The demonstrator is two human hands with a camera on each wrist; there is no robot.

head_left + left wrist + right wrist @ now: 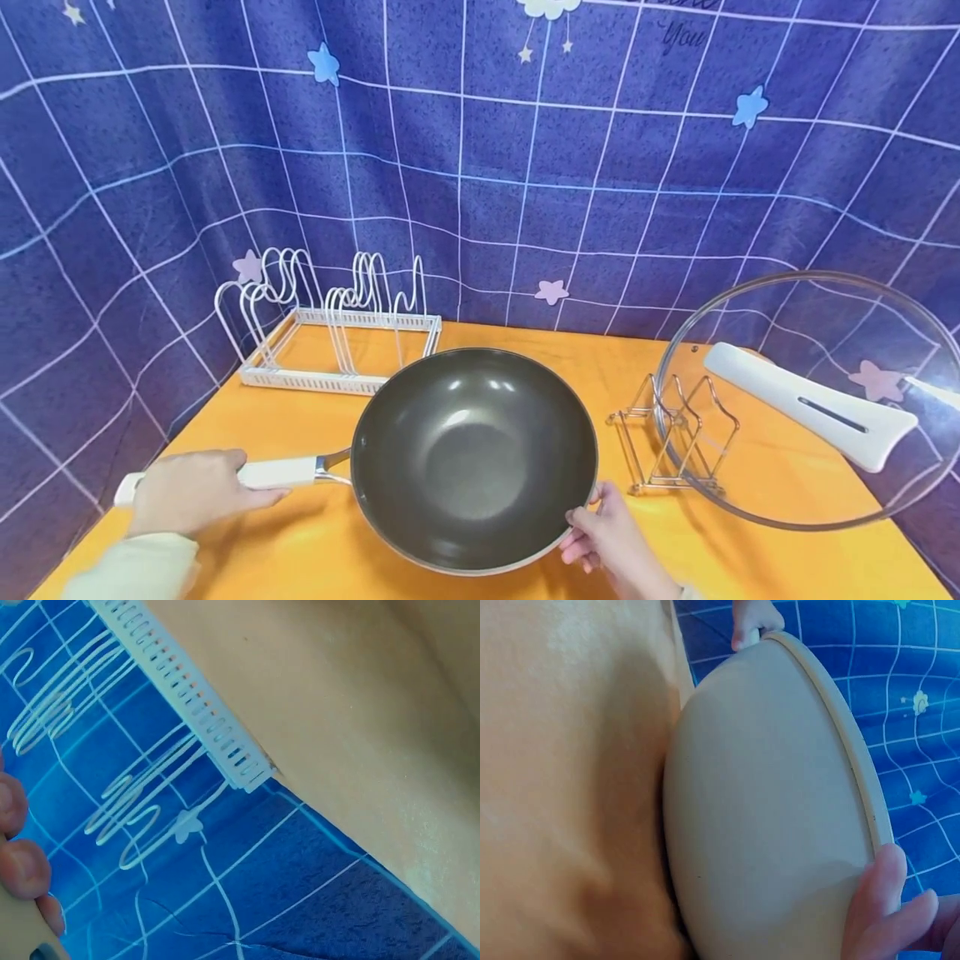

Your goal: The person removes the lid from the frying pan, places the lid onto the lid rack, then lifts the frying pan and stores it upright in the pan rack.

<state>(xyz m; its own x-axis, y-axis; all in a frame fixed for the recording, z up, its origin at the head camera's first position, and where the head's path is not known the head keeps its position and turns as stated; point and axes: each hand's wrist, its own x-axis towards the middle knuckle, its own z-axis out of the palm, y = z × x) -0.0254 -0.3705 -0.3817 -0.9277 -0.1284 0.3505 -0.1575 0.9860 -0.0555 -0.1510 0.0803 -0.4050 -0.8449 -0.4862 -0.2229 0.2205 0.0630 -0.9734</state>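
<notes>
A wok [476,471] with a dark inside and a white handle [281,472] is at the front middle of the table. My left hand [191,492] grips that handle, its fingers around it; in the left wrist view fingers [26,870] show at the left edge. At the wok's lower right rim, my right hand [611,533] pinches the edge between thumb and fingers. The right wrist view shows the wok's pale outer side [757,787] close over the table, with the right fingers [881,892] at its rim.
A white rack [315,382] with several wire dividers stands at the back left. To the right, a large glass lid [795,525] with a white handle [810,404] stands upright in a small chrome wire rack [675,482]. Behind the orange tabletop [525,333] hangs a blue gridded curtain [480,125].
</notes>
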